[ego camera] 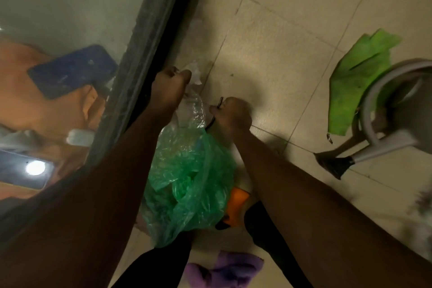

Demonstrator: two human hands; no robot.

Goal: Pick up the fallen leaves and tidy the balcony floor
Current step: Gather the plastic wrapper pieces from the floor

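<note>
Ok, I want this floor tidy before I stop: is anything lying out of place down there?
Yes. A large green leaf lies loose on the tiles, partly under the stool and not in the green bag. A purple cloth also lies crumpled on the tiles, nearer the person.

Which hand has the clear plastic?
The left hand, nearest the door track, pinches the clear plastic. The right hand grips a thin dark strip instead.

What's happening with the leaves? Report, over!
Left hand grips clear plastic, right hand pinches a thin dark strip. Green bag below them. Big green leaf on floor, partly under stool.
</note>
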